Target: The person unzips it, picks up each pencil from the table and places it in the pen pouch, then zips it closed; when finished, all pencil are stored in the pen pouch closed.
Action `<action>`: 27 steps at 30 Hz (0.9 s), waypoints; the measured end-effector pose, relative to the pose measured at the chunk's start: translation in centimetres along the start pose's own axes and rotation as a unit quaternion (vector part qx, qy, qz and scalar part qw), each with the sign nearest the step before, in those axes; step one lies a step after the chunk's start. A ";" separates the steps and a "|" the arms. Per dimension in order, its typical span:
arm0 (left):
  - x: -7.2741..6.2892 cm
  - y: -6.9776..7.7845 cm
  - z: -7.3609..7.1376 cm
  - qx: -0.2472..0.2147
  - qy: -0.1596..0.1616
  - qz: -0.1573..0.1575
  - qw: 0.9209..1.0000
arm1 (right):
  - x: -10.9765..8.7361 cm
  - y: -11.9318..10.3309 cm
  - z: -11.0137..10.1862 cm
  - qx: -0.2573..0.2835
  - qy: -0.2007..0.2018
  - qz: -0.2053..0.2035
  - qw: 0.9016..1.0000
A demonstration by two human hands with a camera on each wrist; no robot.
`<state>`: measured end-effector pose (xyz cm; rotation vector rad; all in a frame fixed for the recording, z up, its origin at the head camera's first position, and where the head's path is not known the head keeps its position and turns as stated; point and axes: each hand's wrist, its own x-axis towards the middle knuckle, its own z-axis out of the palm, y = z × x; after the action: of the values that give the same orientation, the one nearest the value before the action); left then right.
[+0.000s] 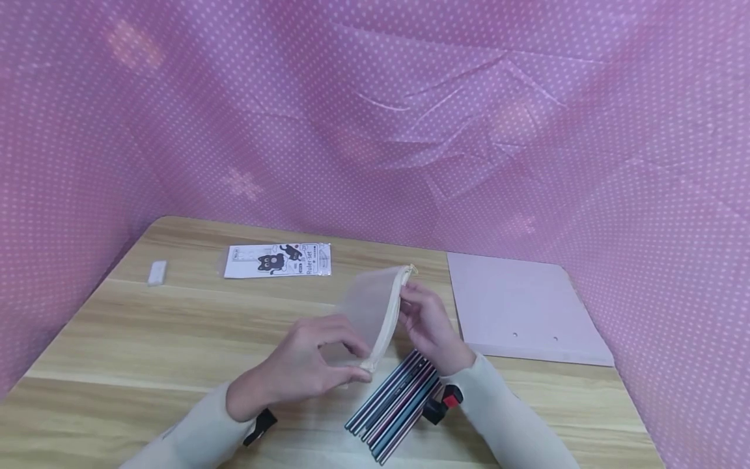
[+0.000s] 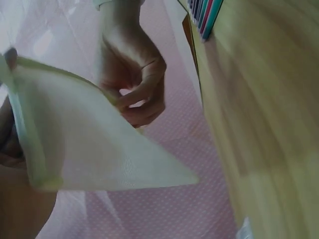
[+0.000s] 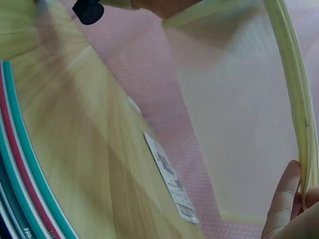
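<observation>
A translucent mesh zip pouch [image 1: 369, 296] with a cream zipper edge is held up over the table. My left hand [image 1: 307, 358] pinches the near corner at the zipper end between thumb and fingers. Farther along, my right hand [image 1: 426, 322] holds the zipper edge near its other end; the right wrist view shows its fingers [image 3: 285, 199] against the zipper band [image 3: 294, 84]. In the left wrist view the pouch [image 2: 99, 134] hangs flat and looks empty. Below the hands lies a row of several striped pencils [image 1: 398, 404], partly covered by the right wrist.
A packaged ruler set [image 1: 278, 260] with cat drawings lies toward the back. Left of it is a small white block [image 1: 157, 273]. A pale sheet or folder [image 1: 527, 309] with two holes lies on the right. Pink dotted cloth [image 1: 375, 130] hangs round the wooden table [image 1: 176, 332].
</observation>
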<state>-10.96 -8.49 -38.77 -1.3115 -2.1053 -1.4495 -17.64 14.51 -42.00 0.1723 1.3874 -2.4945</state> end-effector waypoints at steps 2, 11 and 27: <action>-0.1 -0.2 0.0 -0.028 -0.018 -0.046 0.998 | -0.1 -0.1 0.0 -0.010 0.004 -0.007 1.000; 0.5 0.0 0.8 0.037 0.026 -0.210 0.977 | -0.9 0.2 1.0 -0.058 0.016 -0.039 0.997; 1.6 -0.9 2.9 0.165 0.025 -0.324 0.931 | -3.3 2.3 3.2 -0.087 -0.021 -0.019 0.996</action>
<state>-11.86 -5.27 -39.60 -0.4599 -2.7384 -1.2158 -13.70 11.27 -41.35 0.0571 1.5961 -2.3767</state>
